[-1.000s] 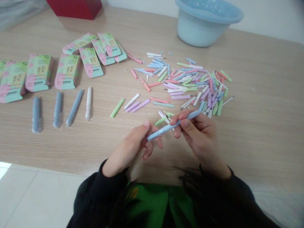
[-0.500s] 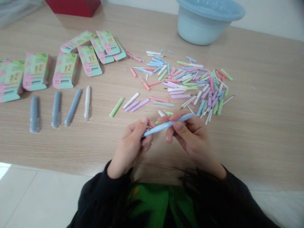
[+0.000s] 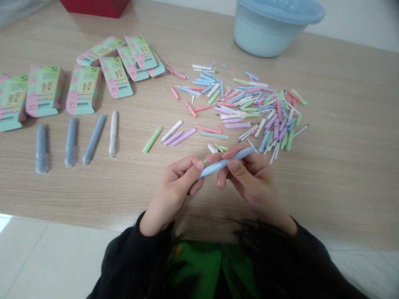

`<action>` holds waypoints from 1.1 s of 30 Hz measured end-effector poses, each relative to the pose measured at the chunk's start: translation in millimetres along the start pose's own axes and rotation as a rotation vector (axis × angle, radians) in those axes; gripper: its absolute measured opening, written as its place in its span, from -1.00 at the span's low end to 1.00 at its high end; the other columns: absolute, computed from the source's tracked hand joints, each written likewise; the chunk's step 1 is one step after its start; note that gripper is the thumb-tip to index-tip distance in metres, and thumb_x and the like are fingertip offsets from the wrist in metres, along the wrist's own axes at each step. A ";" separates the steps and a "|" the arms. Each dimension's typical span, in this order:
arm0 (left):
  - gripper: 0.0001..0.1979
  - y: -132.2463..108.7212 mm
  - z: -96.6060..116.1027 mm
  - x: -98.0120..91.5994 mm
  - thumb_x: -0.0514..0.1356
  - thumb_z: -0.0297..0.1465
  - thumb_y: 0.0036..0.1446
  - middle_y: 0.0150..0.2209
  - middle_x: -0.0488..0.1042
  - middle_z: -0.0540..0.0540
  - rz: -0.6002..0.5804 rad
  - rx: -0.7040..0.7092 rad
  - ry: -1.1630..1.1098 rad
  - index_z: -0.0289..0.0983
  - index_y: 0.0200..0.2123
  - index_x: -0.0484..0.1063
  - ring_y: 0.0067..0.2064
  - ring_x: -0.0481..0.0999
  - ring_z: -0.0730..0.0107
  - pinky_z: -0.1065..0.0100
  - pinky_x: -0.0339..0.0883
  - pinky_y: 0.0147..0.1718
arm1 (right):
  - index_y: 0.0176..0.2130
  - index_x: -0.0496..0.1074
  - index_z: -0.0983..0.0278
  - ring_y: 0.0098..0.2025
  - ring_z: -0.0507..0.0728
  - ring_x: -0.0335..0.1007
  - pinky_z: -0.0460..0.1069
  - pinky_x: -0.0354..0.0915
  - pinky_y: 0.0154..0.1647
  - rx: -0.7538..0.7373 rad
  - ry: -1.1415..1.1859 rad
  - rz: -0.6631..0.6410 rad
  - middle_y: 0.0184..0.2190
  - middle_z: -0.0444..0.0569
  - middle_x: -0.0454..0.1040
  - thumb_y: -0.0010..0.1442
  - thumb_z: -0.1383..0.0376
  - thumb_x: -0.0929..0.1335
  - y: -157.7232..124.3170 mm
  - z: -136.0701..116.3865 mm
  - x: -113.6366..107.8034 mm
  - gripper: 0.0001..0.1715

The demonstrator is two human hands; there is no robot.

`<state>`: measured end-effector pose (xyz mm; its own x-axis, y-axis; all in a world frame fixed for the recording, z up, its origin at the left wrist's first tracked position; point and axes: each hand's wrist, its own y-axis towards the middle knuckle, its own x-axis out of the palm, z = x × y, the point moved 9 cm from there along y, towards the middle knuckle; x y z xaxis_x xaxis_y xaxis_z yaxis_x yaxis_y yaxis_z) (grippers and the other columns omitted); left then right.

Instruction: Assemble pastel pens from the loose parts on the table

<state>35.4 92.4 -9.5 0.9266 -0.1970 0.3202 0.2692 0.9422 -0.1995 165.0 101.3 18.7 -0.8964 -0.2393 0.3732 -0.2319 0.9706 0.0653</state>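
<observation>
A light blue pen (image 3: 215,167) is held aslant between my two hands, above the front part of the table. My left hand (image 3: 183,176) pinches its lower left end, thumb on top. My right hand (image 3: 249,178) grips the pen nearer its pointed upper right end, between thumb and fingers. Just beyond the hands lie a few small white and green pieces (image 3: 218,148), partly hidden by my fingers. Close by on the table rest a green tube (image 3: 152,140), a white tube (image 3: 172,131) and two purple tubes (image 3: 184,136).
A pile of pastel pen parts (image 3: 258,108) spreads beyond my right hand. To the left lie three blue pens (image 3: 71,141) and a white pen (image 3: 113,133), below several pink-and-green boxes (image 3: 83,89). A blue basin (image 3: 264,33) and a red box (image 3: 96,7) stand at the back.
My left hand has slid to the right along the pen, its thumb now covering the lower left end. My right hand keeps nearly the same place and grip.
</observation>
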 end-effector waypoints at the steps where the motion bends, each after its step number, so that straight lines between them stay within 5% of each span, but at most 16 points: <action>1: -0.68 -0.5 3.1 -0.7 0.31 -0.20 0.26 -0.58 0.23 0.11 0.006 0.026 -0.003 -0.27 -0.42 0.36 -0.52 0.10 0.54 0.40 -0.05 -0.49 | -0.13 0.56 0.12 -0.45 0.00 0.52 -0.08 0.42 -0.32 -0.001 -0.007 0.002 -0.48 -0.21 0.61 0.38 0.28 0.41 0.1 -0.3 -0.2 -0.91; 5: -0.71 -3.0 3.9 7.2 0.27 -0.12 0.28 -0.41 0.40 0.02 -0.075 0.003 0.015 -0.24 -0.21 0.45 -0.46 0.18 0.48 0.39 -0.01 -0.48 | -0.15 0.56 0.13 -0.45 0.03 0.50 -0.03 0.44 -0.33 0.021 -0.041 0.010 -0.49 -0.20 0.58 0.35 0.29 0.42 0.4 0.3 1.8 -0.93; 8: -0.53 -3.4 3.3 9.0 0.06 -0.04 0.39 -0.55 0.24 0.04 -0.098 -0.013 0.043 -0.26 -0.41 0.44 -0.53 0.04 0.47 0.34 -0.09 -0.52 | -0.16 0.55 0.14 -0.46 0.08 0.49 0.01 0.44 -0.34 0.048 -0.069 0.033 -0.51 -0.19 0.56 0.33 0.27 0.44 -0.1 2.5 1.1 -0.95; 10: -0.51 -2.6 6.2 7.5 0.10 -0.10 0.39 -0.59 0.16 0.06 -0.089 0.009 0.090 -0.26 -0.53 0.37 -0.52 0.06 0.46 0.33 -0.05 -0.49 | -0.16 0.55 0.14 -0.48 0.07 0.47 0.02 0.43 -0.33 0.050 -0.084 0.031 -0.54 -0.20 0.54 0.32 0.25 0.44 -0.1 3.0 0.7 -0.94; 16: -0.73 -4.5 2.9 22.2 0.14 -0.20 0.40 -0.54 0.18 0.11 -0.240 -0.010 0.097 -0.27 -0.13 0.49 -0.53 0.06 0.49 0.39 -0.06 -0.55 | -0.26 0.58 0.18 -0.44 0.02 0.35 -0.02 0.30 -0.42 0.028 -0.273 0.012 -0.27 -0.10 0.58 0.28 0.18 0.46 5.5 0.8 3.0 -0.88; 20: -0.74 -9.6 1.1 14.5 0.13 -0.18 0.40 -0.59 0.05 0.16 -0.182 0.004 0.060 -0.25 -0.19 0.46 -0.57 -0.03 0.52 0.41 -0.09 -0.57 | -0.07 0.59 0.15 -0.41 0.07 0.28 0.02 0.30 -0.33 0.055 -0.450 -0.124 -0.32 -0.10 0.49 0.35 0.15 0.39 9.8 7.3 20.1 -0.77; 23: -0.66 -19.3 14.9 -28.2 0.14 -0.11 0.36 -0.57 0.12 0.12 0.015 0.046 0.221 -0.24 -0.32 0.42 -0.55 0.05 0.50 0.41 -0.06 -0.57 | 0.16 0.46 0.11 -0.43 0.04 0.26 0.00 0.29 -0.38 0.034 -0.573 -0.095 -0.14 -0.07 0.52 0.36 0.15 0.37 10.7 1.1 20.2 -0.60; 26: -0.68 -51.7 61.0 -120.0 0.13 -0.11 0.34 -0.55 0.15 0.10 0.527 0.117 0.608 -0.23 -0.28 0.46 -0.52 0.13 0.46 0.41 0.01 -0.54 | 0.01 0.52 0.10 -0.43 0.07 0.32 -0.02 0.29 -0.42 -0.007 -0.695 -0.064 -0.30 -0.10 0.53 0.38 0.11 0.34 8.0 -12.5 16.8 -0.73; 29: -0.74 -99.5 117.4 -205.7 0.15 -0.19 0.30 -0.50 0.27 0.08 0.993 0.039 1.067 -0.22 -0.16 0.53 -0.47 0.23 0.43 0.40 0.09 -0.45 | -0.23 0.57 0.10 -0.39 0.11 0.42 -0.01 0.36 -0.35 0.017 -0.870 -0.179 -0.45 -0.11 0.49 0.37 0.17 0.32 1.5 -10.7 21.9 -0.78; 33: -0.82 -121.9 153.4 -284.7 0.16 -0.35 0.23 -0.54 0.31 0.04 1.214 -0.033 1.237 -0.29 -0.26 0.55 -0.34 0.31 0.31 0.37 0.08 -0.35 | -0.26 0.56 0.09 -0.25 0.18 0.57 0.03 0.46 -0.25 0.061 -0.926 -0.349 -0.32 -0.06 0.60 0.35 0.22 0.30 -10.9 11.7 32.9 -0.77</action>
<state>-301.4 75.2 65.7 0.2211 0.4726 -0.8531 -0.6866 0.6966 0.2080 133.6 82.6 19.4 -0.7096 -0.4645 -0.5298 -0.5350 0.8445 -0.0238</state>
